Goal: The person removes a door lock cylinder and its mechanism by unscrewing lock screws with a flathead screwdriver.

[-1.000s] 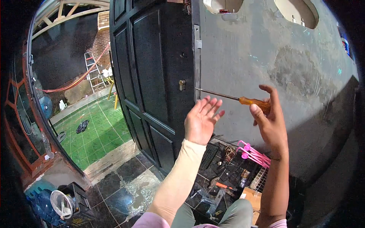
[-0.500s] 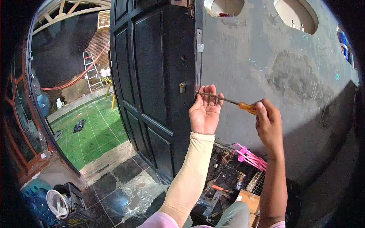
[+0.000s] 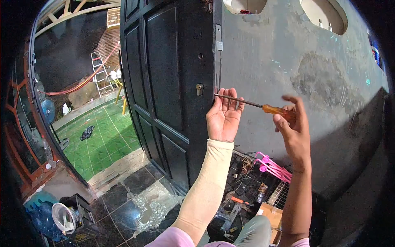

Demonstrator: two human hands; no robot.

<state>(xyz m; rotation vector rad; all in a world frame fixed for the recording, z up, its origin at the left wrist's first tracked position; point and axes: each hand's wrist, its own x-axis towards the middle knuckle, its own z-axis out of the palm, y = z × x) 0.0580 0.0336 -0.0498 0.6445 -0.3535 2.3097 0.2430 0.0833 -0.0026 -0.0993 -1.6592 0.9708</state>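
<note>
A screwdriver (image 3: 249, 103) with an amber handle and a long thin shaft points left at the edge of the black door (image 3: 162, 61). Its handle sits in my right hand (image 3: 297, 133), thumb underneath and index finger lifted off. Palm toward me, my left hand (image 3: 224, 121) is at the door edge, fingers stretched up behind the shaft and thumb close to the tip. Whether the tip sits in a screw is too small to tell. A lock cylinder (image 3: 200, 89) shows on the door face, and a metal lock plate (image 3: 219, 45) runs along the edge.
Tools and a hammer with an orange handle (image 3: 242, 200) litter the floor below, beside a pink folding frame (image 3: 272, 166) and a cardboard box (image 3: 270, 214). A grey wall (image 3: 263, 61) stands right. At left are a white bucket (image 3: 63, 218) and the doorway to green tiles (image 3: 103, 140).
My right index finger has lifted and the grip on the screwdriver handle has loosened. My left hand stays at the door edge. The view has shifted slightly.
</note>
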